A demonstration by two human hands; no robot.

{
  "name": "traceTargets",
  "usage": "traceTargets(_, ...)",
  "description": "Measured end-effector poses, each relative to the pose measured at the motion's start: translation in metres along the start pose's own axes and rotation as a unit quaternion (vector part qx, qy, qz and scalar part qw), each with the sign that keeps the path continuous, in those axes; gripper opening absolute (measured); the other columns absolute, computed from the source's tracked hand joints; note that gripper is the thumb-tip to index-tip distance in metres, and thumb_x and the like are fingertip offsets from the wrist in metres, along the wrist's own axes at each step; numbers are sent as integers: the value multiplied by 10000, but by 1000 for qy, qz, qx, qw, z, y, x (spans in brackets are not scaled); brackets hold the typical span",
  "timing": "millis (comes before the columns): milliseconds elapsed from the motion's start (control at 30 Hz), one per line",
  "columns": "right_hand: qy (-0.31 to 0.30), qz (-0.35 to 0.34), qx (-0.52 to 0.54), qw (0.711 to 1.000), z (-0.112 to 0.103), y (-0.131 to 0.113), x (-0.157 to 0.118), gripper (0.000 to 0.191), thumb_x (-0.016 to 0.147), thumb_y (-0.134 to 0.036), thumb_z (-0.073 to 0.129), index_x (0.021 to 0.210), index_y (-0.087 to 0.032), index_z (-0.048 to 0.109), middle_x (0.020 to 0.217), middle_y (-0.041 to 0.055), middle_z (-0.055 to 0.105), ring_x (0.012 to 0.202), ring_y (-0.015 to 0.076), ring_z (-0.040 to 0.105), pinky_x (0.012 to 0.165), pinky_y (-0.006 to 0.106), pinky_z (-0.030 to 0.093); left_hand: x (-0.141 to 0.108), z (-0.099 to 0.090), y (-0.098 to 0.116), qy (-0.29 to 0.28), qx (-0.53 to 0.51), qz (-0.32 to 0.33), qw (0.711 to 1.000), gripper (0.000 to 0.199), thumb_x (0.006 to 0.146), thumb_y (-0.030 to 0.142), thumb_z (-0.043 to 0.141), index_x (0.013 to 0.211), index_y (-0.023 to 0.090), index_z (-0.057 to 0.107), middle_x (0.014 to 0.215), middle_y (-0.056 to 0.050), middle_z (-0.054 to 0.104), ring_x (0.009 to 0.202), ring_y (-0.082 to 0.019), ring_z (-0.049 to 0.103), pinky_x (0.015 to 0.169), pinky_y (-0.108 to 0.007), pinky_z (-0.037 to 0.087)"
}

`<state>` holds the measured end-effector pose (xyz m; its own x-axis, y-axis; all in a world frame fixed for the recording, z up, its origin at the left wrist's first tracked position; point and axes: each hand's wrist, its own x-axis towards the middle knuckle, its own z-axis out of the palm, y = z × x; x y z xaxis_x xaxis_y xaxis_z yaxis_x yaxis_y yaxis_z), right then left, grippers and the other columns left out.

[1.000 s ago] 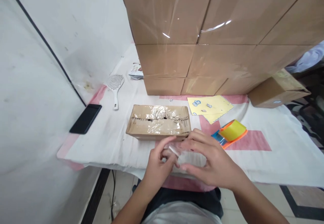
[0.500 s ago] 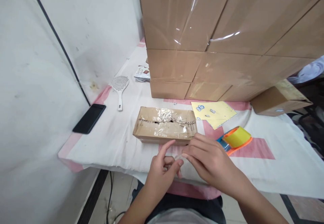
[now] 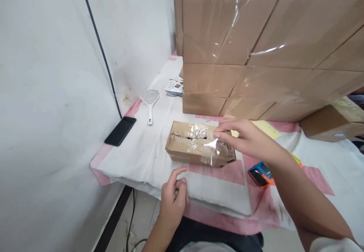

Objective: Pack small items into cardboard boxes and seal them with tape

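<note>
A small brown cardboard box (image 3: 193, 151) lies on the cloth, its top covered in shiny clear tape (image 3: 210, 144) over a ragged seam with dark gaps. My right hand (image 3: 241, 136) reaches over the box's right end, thumb and fingers pinched together at the clear tape. In front of the box, near the table's edge, my left hand (image 3: 174, 193) holds nothing; its index finger is stretched out and the others are loosely curled. To the right lies a blue and orange tape dispenser (image 3: 261, 174), partly behind my right forearm.
Large wrapped cartons (image 3: 216, 32) stand behind the box. On the left are a black phone (image 3: 120, 131), a white hairbrush (image 3: 150, 100) and small packets (image 3: 174, 87). Yellow paper (image 3: 267, 128) lies behind my right hand. Another carton (image 3: 332, 119) sits at the right. Part of a person shows beyond.
My hands have moved apart: the right went forward onto the box's top, the left stays near the table's edge. The box is slightly turned, and the view has shifted.
</note>
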<state>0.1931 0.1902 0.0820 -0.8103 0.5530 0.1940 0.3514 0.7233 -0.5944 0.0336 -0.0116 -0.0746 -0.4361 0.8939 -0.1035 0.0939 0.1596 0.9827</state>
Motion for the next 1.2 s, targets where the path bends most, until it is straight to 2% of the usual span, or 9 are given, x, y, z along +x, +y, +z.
traceTargets(133, -50, 17, -53, 997, 26, 12, 30, 300, 972, -290, 555, 717, -190, 677, 710, 45, 637, 779, 203, 562, 688, 309, 382, 25, -1, 18, 22, 155, 207, 966, 473, 971, 254, 481, 1436, 188, 535, 517, 83, 480, 456, -95, 434, 528, -211, 351)
traceTargets(233, -74, 18, -106, 991, 38, 22, 36, 297, 963, -239, 556, 686, -190, 654, 678, 48, 605, 803, 216, 546, 690, 302, 366, 47, 5, 29, -3, 301, 271, 914, 492, 930, 203, 501, 1408, 259, 601, 537, 59, 568, 451, -104, 473, 521, -227, 347)
traceTargets(467, -26, 58, -272, 960, 47, 21, 32, 111, 903, -278, 682, 886, -168, 691, 1062, 141, 594, 1025, 290, 530, 805, 363, 462, 52, 12, 23, -5, 382, 287, 879, 502, 881, 152, 461, 1332, 232, 664, 566, 27, 643, 455, -138, 551, 507, -249, 374)
traceTargets(567, 58, 154, -336, 927, 46, 21, 39, 607, 690, -454, 886, 1106, -113, 604, 1180, 207, 538, 1090, 366, 493, 792, 417, 492, 48, 13, 20, -9, 389, 281, 877, 516, 887, 158, 455, 1364, 227, 639, 550, 38, 610, 460, -140, 546, 511, -245, 376)
traceTargets(633, 93, 200, -341, 914, 47, 25, 43, 777, 627, -510, 910, 1178, -104, 545, 1188, 218, 537, 1089, 378, 493, 773, 431, 501, 48, 15, 19, -6, 396, 267, 879, 552, 891, 163, 458, 1423, 224, 591, 526, 51, 574, 447, -141, 520, 504, -242, 368)
traceTargets(767, 168, 200, -330, 907, 46, 41, 37, 469, 828, -432, 741, 1154, -161, 542, 1144, 171, 598, 1047, 331, 540, 756, 394, 497, 46, 17, 19, 0, 381, 278, 882, 501, 925, 181, 465, 1403, 203, 614, 547, 34, 590, 466, -125, 519, 526, -227, 382)
traceTargets(867, 207, 258, -313, 890, 23, 72, 11, 253, 930, -319, 578, 1138, -175, 586, 1134, 164, 649, 999, 305, 600, 738, 362, 473, 40, 10, 14, 7, 351, 307, 885, 409, 951, 203, 495, 1316, 206, 681, 565, 26, 605, 484, -106, 524, 556, -211, 406)
traceTargets(1033, 146, 423, -290, 846, -43, 147, -70, 256, 967, -279, 468, 1042, -196, 698, 1021, 125, 744, 935, 287, 671, 710, 335, 433, 50, -9, -12, 110, 282, 326, 895, 207, 918, 255, 570, 1036, 200, 731, 695, -4, 687, 535, -114, 570, 586, -219, 448)
traceTargets(1200, -44, 384, -298, 873, -57, 204, -99, 317, 929, -215, 558, 1218, -172, 681, 1212, 146, 717, 1066, 266, 666, 763, 305, 432, 73, -9, -48, 109, 245, 296, 917, 187, 884, 235, 506, 729, 203, 607, 566, 32, 587, 455, -112, 495, 524, -230, 391)
